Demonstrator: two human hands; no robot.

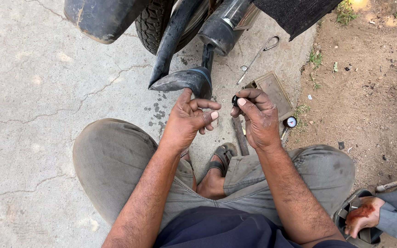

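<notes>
At the far left, the cracked concrete ground [33,92] ran out of frame on three sides, and the dark mudguard [99,18] above it was cut off by the top edge, as was the knobbly tyre [155,23] just beside it. A black inner tube [180,69] hung down from the wheel and folded at its lower end into a flattened, pointed lobe whose long axis lay roughly level, tip toward the left; where the tube joined the wheel was hidden behind the chrome exhaust [226,23]. The left hand [187,119] sat just below that lobe, palm up, fingers loosely spread and half curled, holding nothing, its thumb tip reaching up to touch or nearly touch the rubber; which of the two could not be told. Just to its right, the right hand [256,117] pinched a small black cap [235,100] between thumb and forefinger; the piece was mostly covered by the fingertips, so its shape and the way it pointed were hard to make out. Behind that hand lay a flat brownish box [274,92], partly hidden by the knuckles, with a small round gauge [291,121] at its near corner and a thin metal rod [258,55] angled up toward the vehicle. At the lower right, another person's foot in a sandal [361,218] was cropped by the frame.
</notes>
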